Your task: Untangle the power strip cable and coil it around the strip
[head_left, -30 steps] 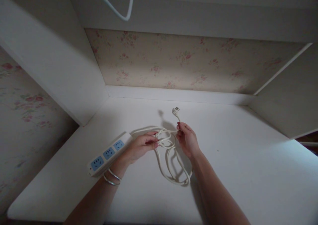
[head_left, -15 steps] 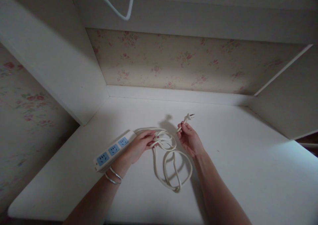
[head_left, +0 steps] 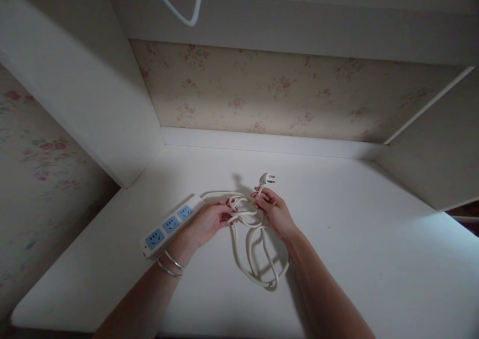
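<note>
Head view, I log: left hand (head_left: 209,221) and right hand (head_left: 275,211) each pinch the cord (head_left: 258,259) at its top turns, plug (head_left: 266,178) sticking up; lower loops sprawl unbound.

head cam | looks forward-down | close over white desk (head_left: 337,239)

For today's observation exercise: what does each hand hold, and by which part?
Both grip the white cord: left hand at the gathered loops, right hand just below the plug.
</note>
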The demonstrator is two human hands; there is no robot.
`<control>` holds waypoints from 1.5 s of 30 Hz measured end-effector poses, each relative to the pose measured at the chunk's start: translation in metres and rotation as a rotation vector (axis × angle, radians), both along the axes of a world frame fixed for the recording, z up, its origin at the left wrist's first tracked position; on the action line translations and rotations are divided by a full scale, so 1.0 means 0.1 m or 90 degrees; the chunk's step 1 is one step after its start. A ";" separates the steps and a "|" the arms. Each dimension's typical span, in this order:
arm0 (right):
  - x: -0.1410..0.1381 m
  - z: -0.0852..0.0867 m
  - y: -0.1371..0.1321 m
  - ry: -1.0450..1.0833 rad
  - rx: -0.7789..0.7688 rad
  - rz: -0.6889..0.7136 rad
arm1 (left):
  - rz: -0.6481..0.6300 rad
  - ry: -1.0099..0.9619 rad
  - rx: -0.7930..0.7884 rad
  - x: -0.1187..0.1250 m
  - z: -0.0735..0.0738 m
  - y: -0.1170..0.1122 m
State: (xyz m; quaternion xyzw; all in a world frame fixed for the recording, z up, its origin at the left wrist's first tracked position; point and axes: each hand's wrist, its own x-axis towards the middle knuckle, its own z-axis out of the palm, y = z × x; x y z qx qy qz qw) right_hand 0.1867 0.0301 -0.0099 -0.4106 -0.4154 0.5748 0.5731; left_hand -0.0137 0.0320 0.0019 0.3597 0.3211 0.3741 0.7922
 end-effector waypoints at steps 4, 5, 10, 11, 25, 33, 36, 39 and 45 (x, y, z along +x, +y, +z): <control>0.00 0.05 -0.02 0.056 -0.007 0.002 | 0.009 -0.019 -0.044 -0.01 0.01 0.01; 0.01 0.07 -0.03 0.064 -0.007 0.009 | 0.019 -0.015 -0.060 -0.01 0.02 0.01; 0.05 0.15 -0.08 0.126 -0.019 0.071 | 0.084 0.040 -0.073 0.03 0.08 -0.01; 0.05 0.15 -0.08 0.130 -0.013 0.074 | 0.090 0.045 -0.063 0.04 0.08 -0.01; 0.03 0.05 -0.06 -0.017 0.010 0.094 | 0.140 0.087 -0.011 0.04 0.01 -0.02; -0.02 0.01 -0.11 -0.260 0.102 0.076 | 0.142 0.203 0.087 0.06 0.01 -0.02; -0.05 0.01 -0.12 -0.300 0.090 0.081 | 0.160 0.263 0.129 0.07 0.00 -0.03; -0.05 0.00 -0.11 -0.324 0.083 0.093 | 0.172 0.275 0.146 0.07 -0.02 -0.03; -0.04 -0.05 -0.07 -0.346 0.071 0.090 | 0.205 0.308 0.235 0.07 0.00 -0.03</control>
